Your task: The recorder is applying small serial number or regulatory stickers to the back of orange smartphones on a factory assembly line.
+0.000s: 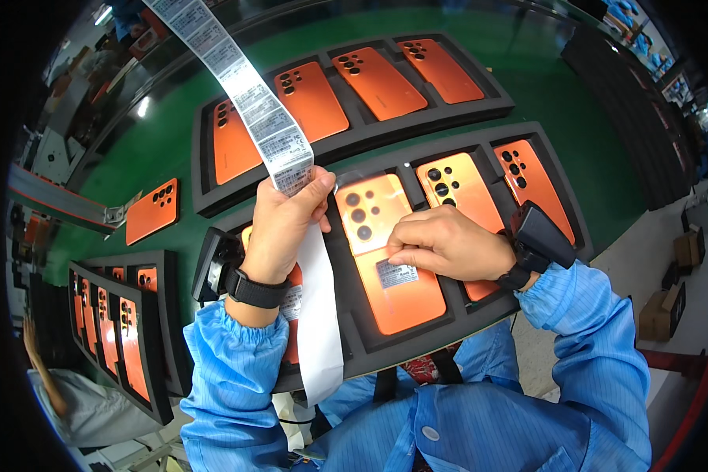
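Trailing over the far foam tray [370,138], a printed label strip [248,86] is pinched between thumb and fingers by the left hand [287,224], above the near foam tray [354,311]. Second from the left in the near foam tray, an orange smartphone [409,307] is seated, its back bearing a silver label [397,273]; at that label's top edge the right hand [448,244] is curled narrow, though whether anything is gripped cannot be told. The near foam tray's leftmost phone is mostly blocked by the left hand and the white paper tail [318,330]. Beyond the near foam tray, four phones are held, the leftmost partly covered by the strip. To its left, a loose orange phone [151,216] is laid on the green work surface [610,189]; well to its right, a cardboard box [662,315] is seen.
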The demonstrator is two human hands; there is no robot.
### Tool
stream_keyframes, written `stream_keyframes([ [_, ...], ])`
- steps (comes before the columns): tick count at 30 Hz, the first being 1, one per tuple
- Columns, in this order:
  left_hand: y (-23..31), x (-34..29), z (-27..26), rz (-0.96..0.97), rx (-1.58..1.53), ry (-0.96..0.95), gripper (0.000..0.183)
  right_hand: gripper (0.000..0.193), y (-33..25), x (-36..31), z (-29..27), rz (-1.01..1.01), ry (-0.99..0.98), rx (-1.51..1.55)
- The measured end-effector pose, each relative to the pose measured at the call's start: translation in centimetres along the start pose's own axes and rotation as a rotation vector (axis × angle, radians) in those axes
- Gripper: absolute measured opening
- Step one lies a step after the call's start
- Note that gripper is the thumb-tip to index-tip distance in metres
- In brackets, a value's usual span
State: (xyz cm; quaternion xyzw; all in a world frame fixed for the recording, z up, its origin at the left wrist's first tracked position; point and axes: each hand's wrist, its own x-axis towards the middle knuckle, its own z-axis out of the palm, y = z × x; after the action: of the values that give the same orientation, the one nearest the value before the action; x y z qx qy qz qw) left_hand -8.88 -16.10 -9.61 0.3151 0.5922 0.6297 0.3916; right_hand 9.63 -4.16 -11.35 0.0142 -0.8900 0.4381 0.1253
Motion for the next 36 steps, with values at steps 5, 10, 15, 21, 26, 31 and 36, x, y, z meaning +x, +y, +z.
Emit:
stream_keyframes([
  [5, 0.0, 0.1, 0.0, -0.001, 0.024, 0.01, 0.011, 0.011, 0.1, 0.0, 0.0, -0.01, 0.005, -0.005],
  [10, 0.1, 0.1, 0.1, 0.001, 0.023, 0.003, 0.013, 0.011, 0.1, 0.1, 0.0, -0.01, -0.003, -0.009],
  [15, 0.1, 0.0, 0.1, 0.006, 0.02, 0.013, 0.013, 0.012, 0.0, 0.0, 0.0, -0.022, 0.008, -0.026],
  [21, -0.2, -0.1, -0.1, 0.011, 0.01, 0.016, 0.012, 0.013, -0.3, -0.5, 0.3, -0.09, -0.012, -0.216],
  [26, -0.1, 0.0, 0.0, 0.007, 0.037, 0.002, 0.011, 0.029, -1.9, 0.0, -0.5, -0.176, -0.14, -0.708],
  [31, 0.1, 0.2, 0.0, 0.015, -0.024, 0.011, 0.01, 0.075, 0.2, 3.5, -1.3, -0.306, 0.186, -0.817],
  [36, 0.5, -0.3, -0.7, -0.015, 0.019, -0.036, 0.022, 0.098, 0.7, 3.3, -0.9, -0.219, 0.128, -0.583],
])
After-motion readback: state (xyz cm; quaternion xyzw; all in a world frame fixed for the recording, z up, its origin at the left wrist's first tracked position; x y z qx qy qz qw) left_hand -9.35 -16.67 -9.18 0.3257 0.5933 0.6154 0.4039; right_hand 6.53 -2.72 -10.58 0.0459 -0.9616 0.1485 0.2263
